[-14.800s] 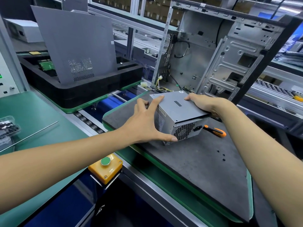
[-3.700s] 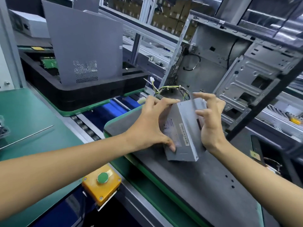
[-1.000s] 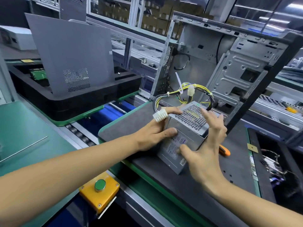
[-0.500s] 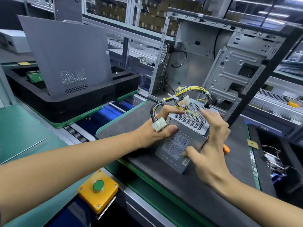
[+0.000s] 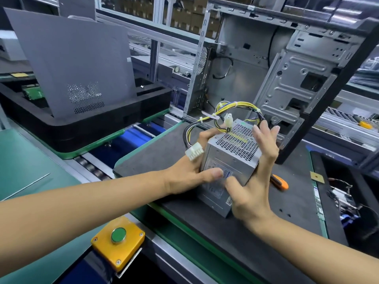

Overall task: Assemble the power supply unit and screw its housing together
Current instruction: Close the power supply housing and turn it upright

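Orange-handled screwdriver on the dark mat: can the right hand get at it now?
Probably, once freed: the orange-handled screwdriver lies uncovered just right of the right hand, which is gripping the silver power supply box.

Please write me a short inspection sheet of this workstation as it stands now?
Surface: dark grey mat on a green-edged pallet.
Job's things: power supply unit tilted on the mat, mesh face up; open computer chassis behind it.
Clutter: orange-handled screwdriver on the mat.
Hands: left hand and right hand grip the unit's sides.
Cables: yellow-black wire bundle with white connector.
Surroundings: yellow button box, black tray.
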The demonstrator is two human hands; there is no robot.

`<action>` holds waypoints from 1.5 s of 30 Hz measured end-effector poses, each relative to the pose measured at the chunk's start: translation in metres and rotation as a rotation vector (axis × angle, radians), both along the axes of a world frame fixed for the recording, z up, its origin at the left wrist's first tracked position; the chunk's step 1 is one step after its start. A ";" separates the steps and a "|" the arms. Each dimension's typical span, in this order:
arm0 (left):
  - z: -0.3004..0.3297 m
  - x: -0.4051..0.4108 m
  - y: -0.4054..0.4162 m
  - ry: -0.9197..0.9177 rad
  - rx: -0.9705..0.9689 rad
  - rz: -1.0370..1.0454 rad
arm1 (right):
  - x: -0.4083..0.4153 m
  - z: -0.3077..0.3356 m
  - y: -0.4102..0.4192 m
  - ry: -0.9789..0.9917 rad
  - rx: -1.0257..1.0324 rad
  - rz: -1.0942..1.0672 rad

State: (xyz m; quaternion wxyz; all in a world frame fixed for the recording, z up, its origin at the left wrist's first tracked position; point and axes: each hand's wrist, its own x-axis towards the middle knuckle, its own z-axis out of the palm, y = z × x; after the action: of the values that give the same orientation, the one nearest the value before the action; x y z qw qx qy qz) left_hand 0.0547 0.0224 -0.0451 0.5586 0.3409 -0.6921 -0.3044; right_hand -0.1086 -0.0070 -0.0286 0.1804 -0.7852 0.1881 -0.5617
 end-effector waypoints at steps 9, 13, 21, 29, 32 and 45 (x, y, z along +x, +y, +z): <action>-0.003 -0.010 0.014 0.060 0.055 0.215 | -0.007 0.017 0.001 0.158 0.016 0.032; 0.004 -0.049 0.036 0.052 0.058 0.641 | -0.007 0.032 -0.012 0.101 0.320 0.281; 0.006 -0.056 0.035 0.215 0.190 0.752 | -0.025 0.037 -0.088 -0.192 0.688 -0.013; 0.004 -0.022 0.027 0.364 0.194 0.481 | -0.042 0.038 -0.127 0.187 1.045 0.511; 0.018 0.002 0.017 0.594 0.453 0.345 | -0.036 0.050 -0.123 0.312 1.052 0.542; 0.034 0.034 -0.016 0.258 0.960 0.150 | -0.070 0.038 -0.116 0.672 1.259 0.435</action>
State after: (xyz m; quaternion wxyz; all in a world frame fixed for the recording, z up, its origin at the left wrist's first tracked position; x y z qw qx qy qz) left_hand 0.0889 0.0060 -0.0111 0.4401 0.5680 -0.3728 -0.5871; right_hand -0.1786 -0.1231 0.0091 0.6358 -0.6822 0.3598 -0.0293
